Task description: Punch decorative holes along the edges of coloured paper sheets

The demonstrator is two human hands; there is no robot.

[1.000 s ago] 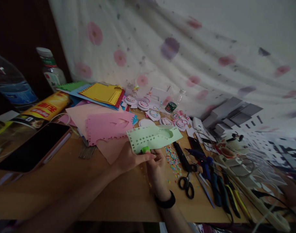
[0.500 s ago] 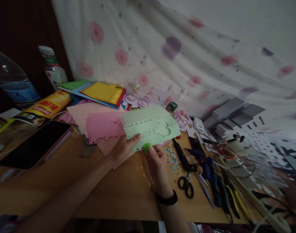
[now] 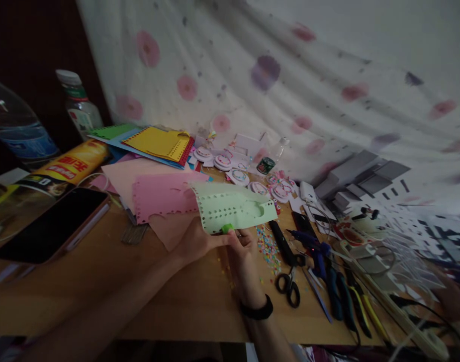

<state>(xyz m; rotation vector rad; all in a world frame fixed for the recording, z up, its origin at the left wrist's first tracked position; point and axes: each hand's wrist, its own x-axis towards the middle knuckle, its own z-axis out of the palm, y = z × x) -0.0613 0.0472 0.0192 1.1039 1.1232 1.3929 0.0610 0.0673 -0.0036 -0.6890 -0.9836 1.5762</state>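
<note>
Pale green paper sheet with rows of small punched holes and a larger cut-out near its right end [image 3: 248, 213] is held up over the brown wooden desk [image 3: 169, 314], tilted and bowed. Its lower left edge is gripped by the left hand [image 3: 194, 242], whose thumb is stretched toward the right thumb. Small bright green punch [image 3: 227, 229] is pinched by the right hand [image 3: 245, 251] at the sheet's lower edge; black band [image 3: 257, 308] is worn on that wrist.

Labels: red Chinese characters and a red banner with white lettering are seen on the yellow-orange tube-shaped package [image 3: 69, 166]; wording too blurred to read. Blue label on the large clear plastic bottle [image 3: 24, 141], white label on the white-capped bottle [image 3: 81, 113] and dark green label on the small clear bottle [image 3: 266, 165] cannot be read either.

Versus half a second ago: the sheet was spread broadly toward the camera with the left thumb on its face; now it is tipped to a flatter angle, the thumb has been moved beside the punch, and white discs with beaded rings [image 3: 238, 177] behind are uncovered again.
</note>
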